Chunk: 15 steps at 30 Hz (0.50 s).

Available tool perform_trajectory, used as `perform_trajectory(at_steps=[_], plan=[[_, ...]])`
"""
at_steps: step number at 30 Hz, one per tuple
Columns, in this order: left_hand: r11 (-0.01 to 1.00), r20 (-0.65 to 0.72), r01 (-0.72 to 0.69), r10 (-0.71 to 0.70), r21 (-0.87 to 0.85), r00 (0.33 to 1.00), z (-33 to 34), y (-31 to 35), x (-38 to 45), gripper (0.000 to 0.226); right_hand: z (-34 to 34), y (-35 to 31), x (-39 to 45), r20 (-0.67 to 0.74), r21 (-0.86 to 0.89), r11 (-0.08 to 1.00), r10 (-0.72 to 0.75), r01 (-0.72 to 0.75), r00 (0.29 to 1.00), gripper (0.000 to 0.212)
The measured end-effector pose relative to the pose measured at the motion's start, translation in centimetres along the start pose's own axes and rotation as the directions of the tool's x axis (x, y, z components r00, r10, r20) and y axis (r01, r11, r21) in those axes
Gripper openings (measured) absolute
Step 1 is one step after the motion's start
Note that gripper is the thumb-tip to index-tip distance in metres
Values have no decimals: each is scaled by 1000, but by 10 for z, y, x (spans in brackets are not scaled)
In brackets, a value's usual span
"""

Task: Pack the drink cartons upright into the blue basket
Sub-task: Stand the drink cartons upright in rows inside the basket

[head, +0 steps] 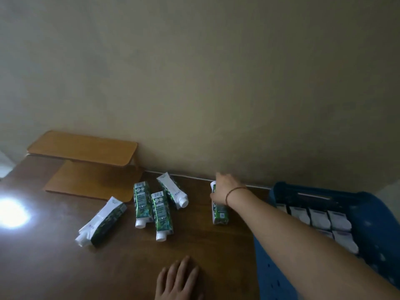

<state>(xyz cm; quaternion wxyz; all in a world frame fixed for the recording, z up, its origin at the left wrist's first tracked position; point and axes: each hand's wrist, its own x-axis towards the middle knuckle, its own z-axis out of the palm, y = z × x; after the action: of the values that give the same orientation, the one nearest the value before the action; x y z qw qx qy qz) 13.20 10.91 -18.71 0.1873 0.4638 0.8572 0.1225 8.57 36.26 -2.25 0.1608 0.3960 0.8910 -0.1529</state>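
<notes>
My right hand (225,189) reaches across the brown table and grips the far end of a green and white drink carton (220,212) lying left of the blue basket (376,215). Several cartons stand in rows inside the basket (320,219). More cartons lie flat on the table: one at the left (101,221), two side by side in the middle (141,204) (161,215), and one behind them (173,190). My left hand (177,280) rests flat on the table near the front edge, fingers straight.
A tan two-level wooden stand (86,161) sits at the back left against the beige wall. A bright glare spot (12,213) shines on the table at far left. The basket's near wall (272,278) stands by my right forearm.
</notes>
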Motion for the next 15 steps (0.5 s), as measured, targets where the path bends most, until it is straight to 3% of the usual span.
perform_trajectory(at_steps=[3, 5, 11, 15], plan=[[998, -52, 61, -62, -21, 997, 4, -3, 9, 84, 28, 4, 41, 75, -29, 989, 150, -148, 986, 71], [996, -41, 90, -89, 8, 995, 3, -3, 9, 86, 43, 6, 55, 99, -15, 983, 183, -182, 978, 79], [995, 14, 95, -95, -4, 995, -5, 2, -2, 77, 67, 4, 64, -33, -42, 978, 205, -206, 978, 74], [992, 11, 122, -122, 6, 992, -9, 5, -6, 73, 59, 5, 54, -31, -28, 988, 153, -154, 988, 68]])
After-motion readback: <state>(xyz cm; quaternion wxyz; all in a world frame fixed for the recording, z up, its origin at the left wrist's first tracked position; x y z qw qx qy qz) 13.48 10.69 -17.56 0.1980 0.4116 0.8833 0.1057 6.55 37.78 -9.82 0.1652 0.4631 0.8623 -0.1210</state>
